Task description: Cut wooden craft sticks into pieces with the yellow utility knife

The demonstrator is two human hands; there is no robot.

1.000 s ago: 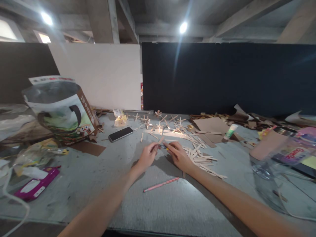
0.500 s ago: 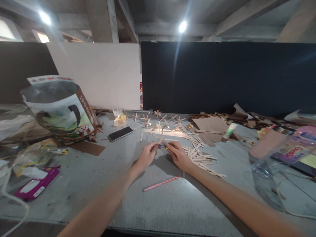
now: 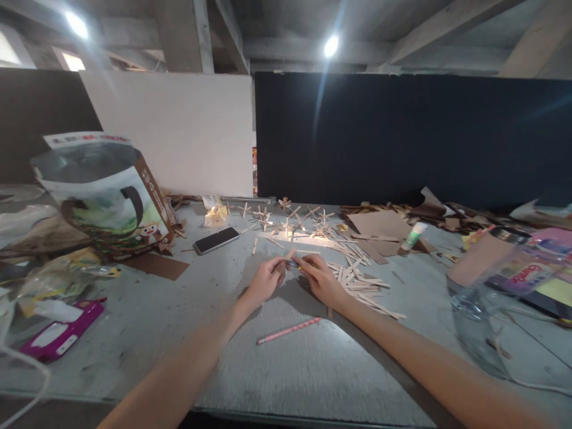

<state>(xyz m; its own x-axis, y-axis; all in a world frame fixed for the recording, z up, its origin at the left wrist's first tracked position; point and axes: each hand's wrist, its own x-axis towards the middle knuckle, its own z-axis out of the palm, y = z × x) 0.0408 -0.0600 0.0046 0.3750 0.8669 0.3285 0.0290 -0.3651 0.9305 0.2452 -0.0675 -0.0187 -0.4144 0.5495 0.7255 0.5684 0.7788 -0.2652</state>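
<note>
My left hand (image 3: 268, 277) is closed, pinching a thin flat brown strip (image 3: 291, 254) that points away from me. My right hand (image 3: 322, 281) faces it, fingers closed on a small dark tool with a yellow part (image 3: 298, 267); it looks like a craft knife, though the fingers cover most of it. The tool meets the strip between the two hands. A pile of loose pale strips (image 3: 357, 280) lies just right of my right hand. Beyond both hands, several strips are joined into crossed star shapes (image 3: 286, 223). A pink pencil (image 3: 289, 331) rests on the table nearer to me.
Left are a phone (image 3: 217, 240), a large printed bag (image 3: 105, 202) and a purple packet (image 3: 62, 333). Cardboard sheets (image 3: 379, 229) and a glue tube (image 3: 414, 236) lie back right. A pink tumbler (image 3: 487, 256) and a clear bottle (image 3: 476, 333) lie further right, with a cable.
Both hands keep nearly the same place and hold. The strip appears lower and less upright between the fingers. The whole view has shifted slightly.
</note>
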